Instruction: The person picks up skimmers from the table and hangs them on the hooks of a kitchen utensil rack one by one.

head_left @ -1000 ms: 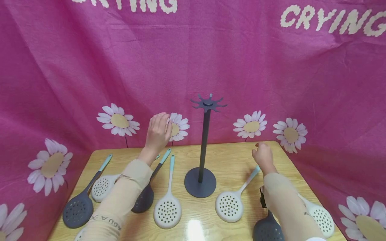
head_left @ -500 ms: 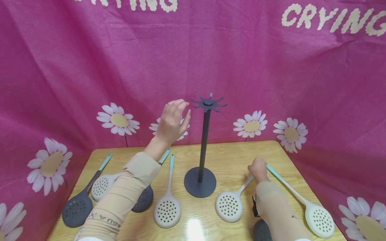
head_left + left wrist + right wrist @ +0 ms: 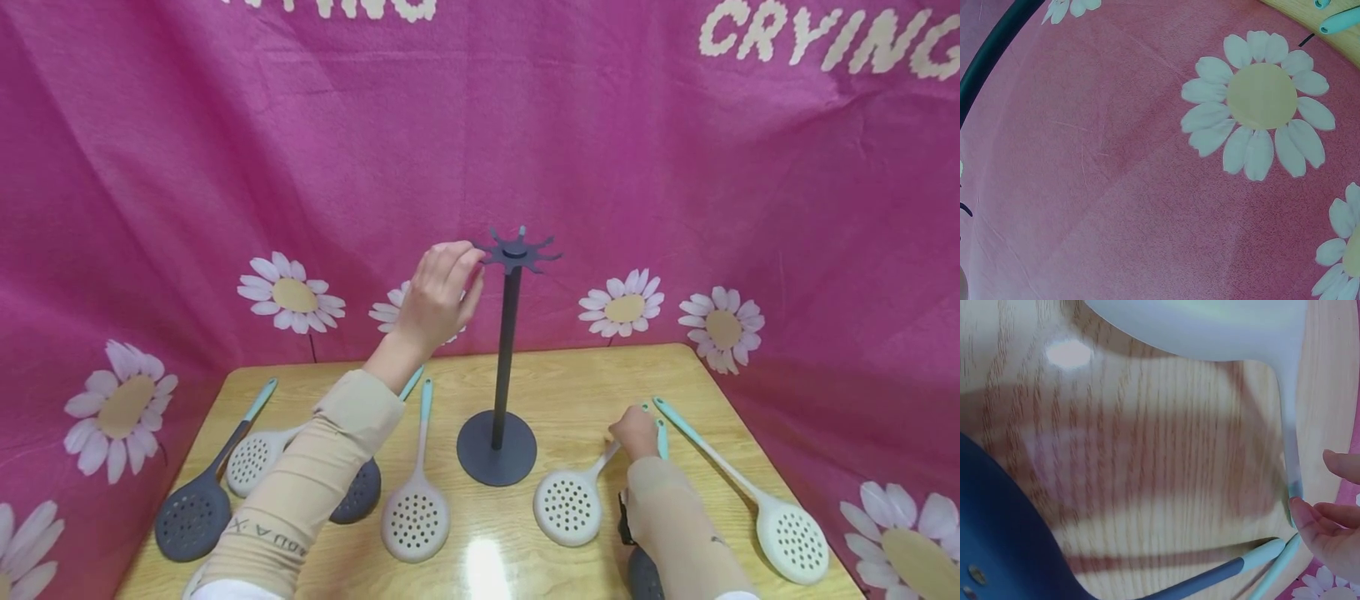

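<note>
My left hand [image 3: 438, 296] is raised at the left of the dark utensil stand [image 3: 508, 342]. Its bent fingers overlap one hook of the star-shaped top, the thumb apart below; contact is unclear. At the right, my right hand [image 3: 637, 432] is over the handle end of a white skimmer [image 3: 567, 507]. The right wrist view shows fingertips [image 3: 1300, 509] at that skimmer's teal handle end [image 3: 1294, 497], with the thumb held away. Beside it lies a dark skimmer [image 3: 1004, 519], its head mostly hidden by my forearm in the head view.
Another white skimmer [image 3: 792, 537] lies at the far right of the wooden table [image 3: 585, 383]. At the left are a dark skimmer [image 3: 193, 517], white skimmers [image 3: 415, 521] and another dark one [image 3: 358, 493] partly under my left arm. A pink flowered cloth [image 3: 480, 150] hangs behind.
My left hand has moved up and right to the stand's top. The right hand has come down and left to the white skimmer's handle, uncovering the far-right skimmer.
</note>
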`<move>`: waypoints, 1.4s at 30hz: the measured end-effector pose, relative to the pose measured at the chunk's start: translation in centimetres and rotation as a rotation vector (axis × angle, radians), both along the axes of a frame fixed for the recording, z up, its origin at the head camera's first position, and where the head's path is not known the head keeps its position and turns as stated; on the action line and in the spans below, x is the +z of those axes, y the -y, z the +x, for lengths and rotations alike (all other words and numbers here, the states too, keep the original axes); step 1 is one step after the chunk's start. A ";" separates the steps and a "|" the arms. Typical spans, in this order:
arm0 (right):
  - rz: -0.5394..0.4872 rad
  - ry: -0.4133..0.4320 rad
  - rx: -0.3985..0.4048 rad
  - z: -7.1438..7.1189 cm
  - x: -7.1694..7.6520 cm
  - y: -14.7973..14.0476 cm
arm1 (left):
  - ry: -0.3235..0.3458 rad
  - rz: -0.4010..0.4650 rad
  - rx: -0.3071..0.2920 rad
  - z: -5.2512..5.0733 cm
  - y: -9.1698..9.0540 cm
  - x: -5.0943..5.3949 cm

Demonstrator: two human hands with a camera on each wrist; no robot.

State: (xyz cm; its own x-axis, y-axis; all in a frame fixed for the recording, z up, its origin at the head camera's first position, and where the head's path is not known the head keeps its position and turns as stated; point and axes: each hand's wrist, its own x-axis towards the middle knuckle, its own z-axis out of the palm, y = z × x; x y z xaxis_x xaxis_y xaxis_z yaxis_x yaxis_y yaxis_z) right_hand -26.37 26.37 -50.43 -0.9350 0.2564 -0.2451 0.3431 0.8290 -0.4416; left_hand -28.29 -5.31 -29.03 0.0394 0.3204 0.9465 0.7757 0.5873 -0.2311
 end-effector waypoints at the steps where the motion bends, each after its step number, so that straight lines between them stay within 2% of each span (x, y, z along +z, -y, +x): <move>1: -0.009 -0.005 -0.001 0.0 -0.1 0.0 | -0.001 -0.001 0.001 0.0 0.0 0.0; 9: -0.020 0.044 -0.024 0.3 -0.8 0.4 | -0.006 0.004 0.003 0.1 -0.2 0.0; 15: -0.017 0.033 -0.039 0.2 -1.4 0.4 | 0.002 0.012 0.008 0.0 -0.2 -0.3; 23: -0.109 0.054 -0.125 0.5 -1.8 0.5 | 0.032 0.024 0.011 0.2 -0.4 -0.1; 27: -0.113 0.045 -0.145 0.5 -1.9 0.6 | 0.037 0.032 0.014 0.3 -0.5 0.0; 33: -0.141 0.027 -0.170 0.7 -1.8 0.6 | 0.035 0.037 0.013 0.4 -0.5 0.0; 37: -0.207 -0.002 -0.191 0.7 -1.8 0.5 | 0.037 0.038 0.013 0.5 -0.5 0.0; 40: -0.264 -0.058 -0.182 0.5 -1.6 0.3 | 0.037 0.039 0.019 0.5 -0.5 0.0; 42: -0.259 -0.111 -0.160 0.3 -1.4 0.3 | 0.038 0.038 0.025 0.6 -0.5 0.0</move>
State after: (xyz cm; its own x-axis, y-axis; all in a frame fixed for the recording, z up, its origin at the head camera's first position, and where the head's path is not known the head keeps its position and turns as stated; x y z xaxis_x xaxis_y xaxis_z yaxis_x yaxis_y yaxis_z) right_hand -26.09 26.11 -51.80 -0.9126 0.3447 -0.2199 0.3977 0.6234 -0.6732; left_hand -27.73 -4.76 -29.08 -0.0039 0.2847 0.9586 0.7686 0.6141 -0.1793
